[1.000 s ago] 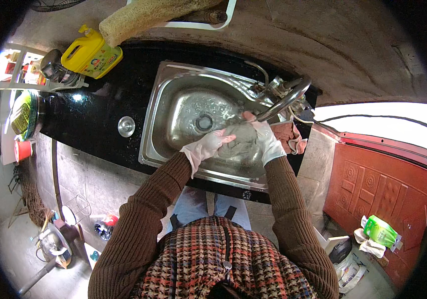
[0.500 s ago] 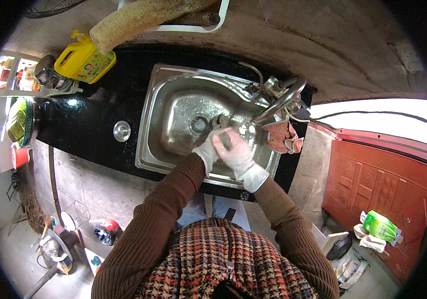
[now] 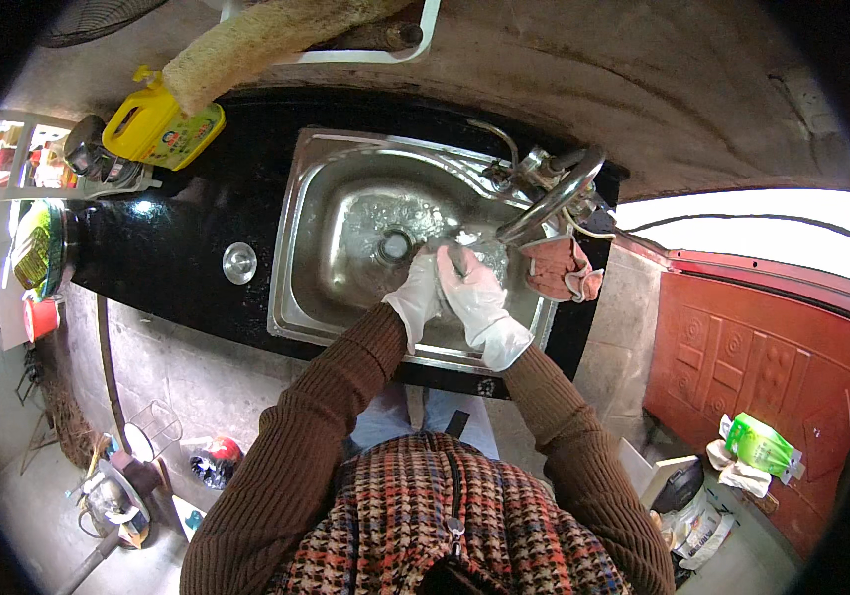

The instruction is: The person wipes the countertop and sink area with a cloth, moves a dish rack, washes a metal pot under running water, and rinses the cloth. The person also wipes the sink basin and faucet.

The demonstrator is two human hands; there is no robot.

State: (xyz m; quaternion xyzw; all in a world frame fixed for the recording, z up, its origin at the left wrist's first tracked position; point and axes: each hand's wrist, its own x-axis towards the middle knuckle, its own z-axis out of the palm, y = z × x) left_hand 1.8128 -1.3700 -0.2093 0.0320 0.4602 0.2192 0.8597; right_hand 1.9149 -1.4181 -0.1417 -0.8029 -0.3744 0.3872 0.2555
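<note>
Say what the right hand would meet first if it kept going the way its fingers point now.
The right hand points up-picture and slightly left, over the sink basin. It would likely first meet the water stream under the faucet spout, then the basin floor beside the drain. Depth is unclear.

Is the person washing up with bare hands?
No, both the left hand and the right hand wear whitish gloves as they meet over the steel sink under the tap.

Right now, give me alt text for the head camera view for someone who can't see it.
Two white-gloved hands, left hand and right hand, are pressed together over a steel sink under its faucet. A pink cloth lies at the sink's right; a yellow jug stands on the black counter.
</note>
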